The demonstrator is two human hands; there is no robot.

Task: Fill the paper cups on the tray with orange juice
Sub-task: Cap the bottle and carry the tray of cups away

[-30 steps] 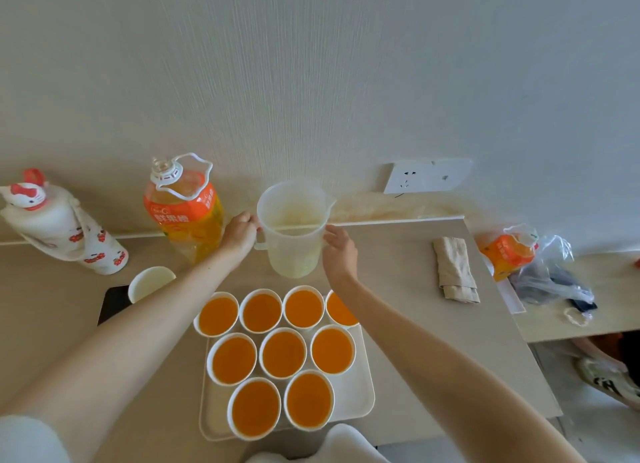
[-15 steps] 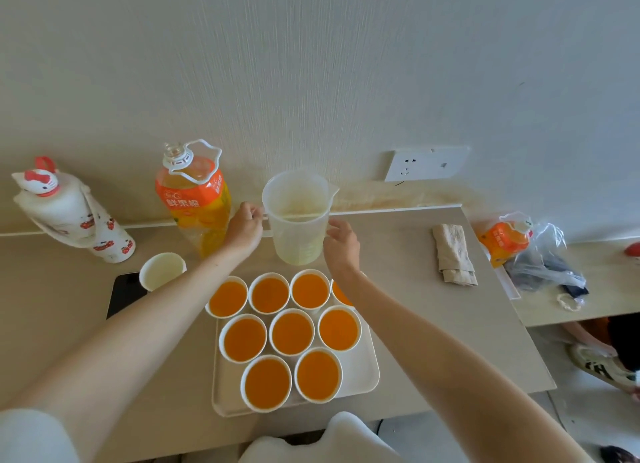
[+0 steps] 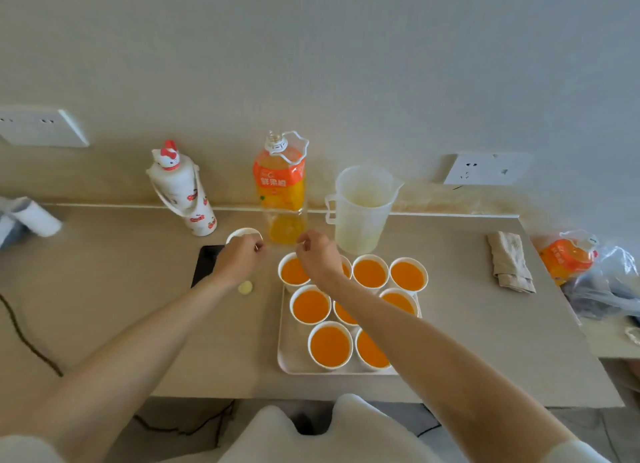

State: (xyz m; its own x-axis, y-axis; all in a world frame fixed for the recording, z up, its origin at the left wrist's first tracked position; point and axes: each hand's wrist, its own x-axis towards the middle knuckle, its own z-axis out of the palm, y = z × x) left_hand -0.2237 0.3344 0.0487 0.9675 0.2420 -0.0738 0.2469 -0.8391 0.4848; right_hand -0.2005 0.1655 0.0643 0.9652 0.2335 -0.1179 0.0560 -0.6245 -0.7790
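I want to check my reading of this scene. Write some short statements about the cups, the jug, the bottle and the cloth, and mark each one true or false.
1. All paper cups on the tray hold orange juice. True.
2. The jug is full of juice. False: it is almost empty.
3. The juice bottle stands left of the jug. True.
4. The folded cloth lies on the tray. False: it lies on the table, right of the tray.
5. One more cup stands off the tray, by the left hand. True.
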